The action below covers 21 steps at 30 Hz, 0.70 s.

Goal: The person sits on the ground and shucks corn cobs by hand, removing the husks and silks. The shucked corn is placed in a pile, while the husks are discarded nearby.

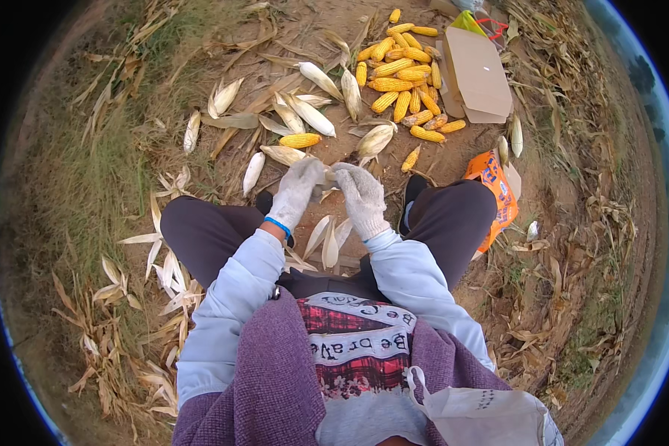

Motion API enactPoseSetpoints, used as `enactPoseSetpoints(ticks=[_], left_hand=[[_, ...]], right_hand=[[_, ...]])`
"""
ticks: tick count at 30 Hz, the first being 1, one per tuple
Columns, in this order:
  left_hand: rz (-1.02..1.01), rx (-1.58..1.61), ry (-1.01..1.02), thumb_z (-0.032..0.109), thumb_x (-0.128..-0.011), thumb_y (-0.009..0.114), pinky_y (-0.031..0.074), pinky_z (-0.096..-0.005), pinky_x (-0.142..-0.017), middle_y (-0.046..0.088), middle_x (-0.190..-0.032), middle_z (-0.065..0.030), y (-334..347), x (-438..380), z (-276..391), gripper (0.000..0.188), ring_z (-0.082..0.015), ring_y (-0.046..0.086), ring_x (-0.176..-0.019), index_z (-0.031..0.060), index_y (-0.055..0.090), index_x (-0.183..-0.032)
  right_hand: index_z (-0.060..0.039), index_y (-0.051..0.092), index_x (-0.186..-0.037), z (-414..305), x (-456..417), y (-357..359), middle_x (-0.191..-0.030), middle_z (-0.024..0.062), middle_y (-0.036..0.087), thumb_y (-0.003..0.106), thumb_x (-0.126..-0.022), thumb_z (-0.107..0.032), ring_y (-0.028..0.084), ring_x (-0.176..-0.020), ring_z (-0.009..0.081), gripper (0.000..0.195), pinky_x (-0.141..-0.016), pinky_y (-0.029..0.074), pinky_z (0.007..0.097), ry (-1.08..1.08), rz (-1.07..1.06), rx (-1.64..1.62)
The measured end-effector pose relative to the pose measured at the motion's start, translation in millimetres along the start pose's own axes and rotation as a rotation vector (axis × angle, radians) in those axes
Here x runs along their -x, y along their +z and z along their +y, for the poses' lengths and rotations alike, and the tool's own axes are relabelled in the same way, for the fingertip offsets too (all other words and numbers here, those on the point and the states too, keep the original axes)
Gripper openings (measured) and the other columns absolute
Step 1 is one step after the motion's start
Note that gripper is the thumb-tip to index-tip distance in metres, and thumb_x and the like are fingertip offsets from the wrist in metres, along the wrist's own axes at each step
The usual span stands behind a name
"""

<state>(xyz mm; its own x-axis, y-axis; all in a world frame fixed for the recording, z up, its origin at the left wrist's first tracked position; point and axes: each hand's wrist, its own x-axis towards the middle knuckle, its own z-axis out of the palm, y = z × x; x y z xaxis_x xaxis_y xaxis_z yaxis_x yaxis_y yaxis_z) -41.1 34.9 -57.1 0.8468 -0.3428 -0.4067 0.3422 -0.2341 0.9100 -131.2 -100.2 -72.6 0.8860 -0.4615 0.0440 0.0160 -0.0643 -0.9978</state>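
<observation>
My left hand (297,188), in a pale knitted glove, and my gloved right hand (361,193) meet in front of my shins. Between them they grip a pale corn husk (329,177), mostly hidden by the fingers. Whether a cob is inside I cannot tell. Just past my left hand lies an ear of corn in its husk (283,154), with a bare yellow cob (300,140) behind it. Another husked ear (376,140) rests beyond my right hand. Peeled husks (330,245) are spread on the soil between my legs.
A heap of bare yellow cobs (393,85) lies at the far right, against a flattened cardboard box (475,72). Several ears in husk (312,114) are scattered left of it. An orange bag (499,195) sits beside my right knee. Discarded husks (173,281) pile up on the left.
</observation>
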Motion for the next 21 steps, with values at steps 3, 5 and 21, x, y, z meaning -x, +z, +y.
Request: enactPoseSetpoints(ticks=[3,5,21], left_hand=[[0.050,-0.473,0.291,0.035,-0.100,0.057,0.055,-0.0355,-0.080,0.072,-0.097,-0.0147,-3.5,-0.9,-5.5,0.036,-0.0255,0.069,-0.090,0.0056,0.069,-0.118],[0.086,-0.666,0.320,0.035,-0.099,0.058,0.052,-0.0418,-0.089,0.071,-0.105,-0.0186,-5.8,-6.1,-2.4,0.035,-0.0339,0.068,-0.097,0.0057,0.070,-0.114],[0.275,-1.075,0.082,0.033,-0.098,0.049,0.052,-0.0508,-0.089,0.072,-0.107,-0.0198,-66.9,-70.8,-56.5,0.034,-0.0418,0.068,-0.102,0.0080,0.070,-0.109]], right_hand=[[0.0019,0.069,-0.117,6.8,-0.1,3.6,-0.106,0.0127,0.073,0.062,-0.100,-0.021,0.070,-0.098,0.0207,0.029,-0.090,0.053,0.0317,-0.030,0.010,-0.009],[0.0023,0.069,-0.117,14.4,1.8,2.3,-0.106,0.0123,0.073,0.062,-0.101,-0.021,0.070,-0.098,0.0189,0.030,-0.088,0.054,0.0310,-0.003,0.017,-0.076],[0.0027,0.070,-0.111,-32.2,-0.1,-22.8,-0.099,0.0104,0.073,0.057,-0.103,-0.019,0.069,-0.092,0.0177,0.027,-0.085,0.054,0.0303,-0.025,0.239,-0.266]])
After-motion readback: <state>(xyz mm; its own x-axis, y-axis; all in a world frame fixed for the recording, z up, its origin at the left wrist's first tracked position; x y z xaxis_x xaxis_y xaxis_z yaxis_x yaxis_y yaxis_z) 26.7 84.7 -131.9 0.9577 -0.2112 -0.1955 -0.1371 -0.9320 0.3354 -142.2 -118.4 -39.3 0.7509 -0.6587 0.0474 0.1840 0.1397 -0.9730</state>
